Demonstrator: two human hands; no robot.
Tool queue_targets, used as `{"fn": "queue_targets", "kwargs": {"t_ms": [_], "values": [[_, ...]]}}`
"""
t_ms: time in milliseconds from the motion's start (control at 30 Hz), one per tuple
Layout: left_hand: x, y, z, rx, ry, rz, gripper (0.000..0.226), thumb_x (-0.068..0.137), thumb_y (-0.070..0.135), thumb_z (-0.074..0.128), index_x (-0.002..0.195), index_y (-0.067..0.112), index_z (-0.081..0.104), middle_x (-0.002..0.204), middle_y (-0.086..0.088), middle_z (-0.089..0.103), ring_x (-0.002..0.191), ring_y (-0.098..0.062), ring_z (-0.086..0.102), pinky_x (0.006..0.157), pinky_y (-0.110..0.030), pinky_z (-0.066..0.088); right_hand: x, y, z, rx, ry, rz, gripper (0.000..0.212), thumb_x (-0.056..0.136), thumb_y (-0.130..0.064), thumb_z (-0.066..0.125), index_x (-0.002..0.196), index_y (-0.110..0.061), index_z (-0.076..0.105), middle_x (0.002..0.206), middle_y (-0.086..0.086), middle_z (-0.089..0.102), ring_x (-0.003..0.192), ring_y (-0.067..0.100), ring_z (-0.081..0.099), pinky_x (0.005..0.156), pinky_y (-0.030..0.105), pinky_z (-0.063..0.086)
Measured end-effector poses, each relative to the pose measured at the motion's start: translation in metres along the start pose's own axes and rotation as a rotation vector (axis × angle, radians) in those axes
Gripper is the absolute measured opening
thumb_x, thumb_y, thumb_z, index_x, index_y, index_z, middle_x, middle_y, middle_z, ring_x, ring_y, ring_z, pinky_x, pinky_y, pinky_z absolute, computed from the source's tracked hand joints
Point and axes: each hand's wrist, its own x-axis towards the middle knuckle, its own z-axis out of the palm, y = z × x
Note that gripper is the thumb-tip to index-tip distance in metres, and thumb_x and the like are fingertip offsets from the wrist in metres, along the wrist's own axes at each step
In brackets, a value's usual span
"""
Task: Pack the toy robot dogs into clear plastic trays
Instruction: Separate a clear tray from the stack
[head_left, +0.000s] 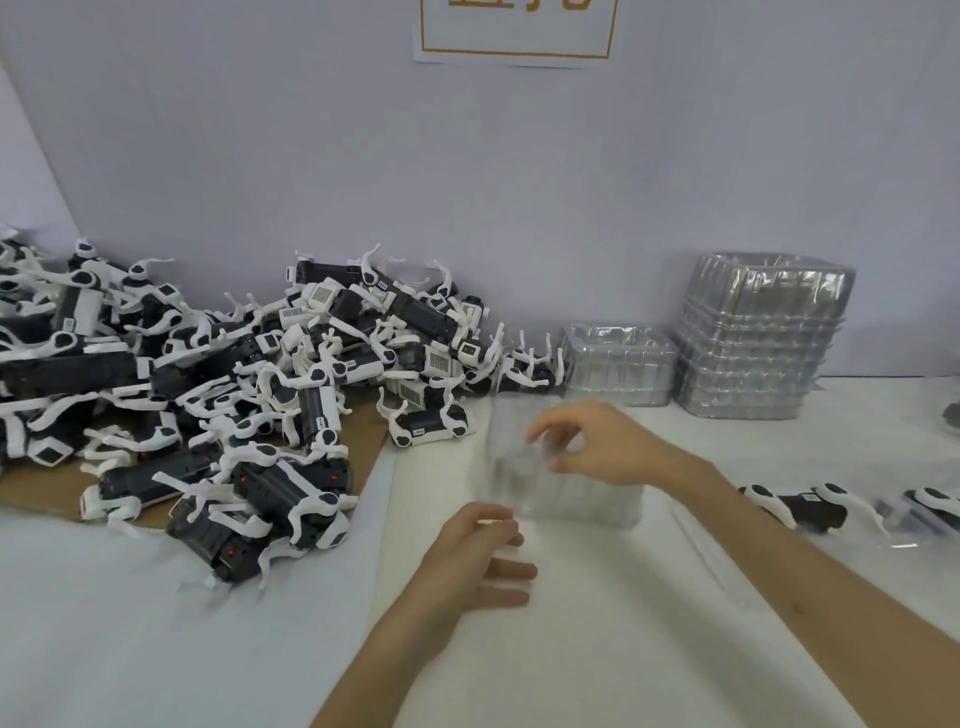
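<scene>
A big heap of black-and-white toy robot dogs (249, 384) covers the left of the table, partly on brown cardboard. A clear plastic tray (576, 499) lies blurred at the centre. My right hand (597, 447) pinches its top edge with thumb and fingers. My left hand (483, 556) hovers just in front of the tray's near left corner, fingers loosely extended, holding nothing. One dog (434, 423) lies apart at the heap's right edge. Another dog (800, 506) lies to the right, beyond my right forearm.
Two stacks of clear trays stand against the wall: a low stack (618, 364) and a tall stack (758, 338). A further dog in clear plastic (924, 512) sits at the right edge. White foam sheet (597, 623) covers the table.
</scene>
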Motion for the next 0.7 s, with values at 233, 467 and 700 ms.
{"fn": "queue_targets", "kwargs": {"t_ms": [233,467,700], "values": [[0.007,0.0,-0.008,-0.245,-0.025,-0.098,0.03,0.099,0.017,0.058,0.127,0.005,0.052,0.128,-0.02,0.06,0.098,-0.036,0.074,0.075,-0.049,0.061,-0.016,-0.018,0.04,-0.362,0.188,-0.011,0.043,0.078,-0.044,0.073,0.117,-0.04,0.057,0.101,-0.019,0.051,0.101,0.008,0.049,0.084,0.03,0.028],[0.007,-0.003,-0.006,-0.332,0.009,-0.044,0.037,0.092,0.012,0.07,0.125,0.01,0.054,0.119,-0.009,0.072,0.099,-0.032,0.074,0.083,-0.045,0.058,-0.033,-0.007,0.068,-0.193,0.568,-0.034,0.027,0.078,-0.031,0.081,0.099,-0.035,0.064,0.095,-0.026,0.055,0.095,0.004,0.054,0.083,0.023,0.024],[-0.002,0.007,0.001,0.003,0.109,0.327,0.018,0.087,0.034,0.073,0.104,0.025,0.075,0.101,0.007,0.076,0.092,-0.01,0.072,0.077,-0.024,0.056,-0.042,-0.03,0.061,0.511,0.585,-0.088,0.031,0.072,-0.029,0.085,0.092,-0.045,0.067,0.088,-0.019,0.068,0.079,0.003,0.06,0.073,0.01,0.045]]}}
